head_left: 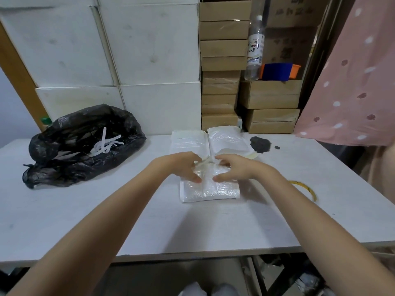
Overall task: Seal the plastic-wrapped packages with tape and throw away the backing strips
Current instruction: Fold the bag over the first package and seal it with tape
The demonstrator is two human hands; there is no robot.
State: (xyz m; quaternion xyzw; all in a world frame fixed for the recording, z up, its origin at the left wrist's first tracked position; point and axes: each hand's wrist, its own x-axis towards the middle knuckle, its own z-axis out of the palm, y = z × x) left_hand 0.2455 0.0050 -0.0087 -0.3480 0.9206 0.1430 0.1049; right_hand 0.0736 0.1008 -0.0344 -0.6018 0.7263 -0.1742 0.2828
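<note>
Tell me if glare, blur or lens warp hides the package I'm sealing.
Head view: soft even light, faint shadows; glare on the plastic of the near package washes out its folds; the fingers and the pale strip between the hands look slightly smeared; wide-angle warp bends the table edge.

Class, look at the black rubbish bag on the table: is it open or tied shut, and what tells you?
Open. The black bag lies slumped on the table with its mouth spread, white backing strips showing inside.
</note>
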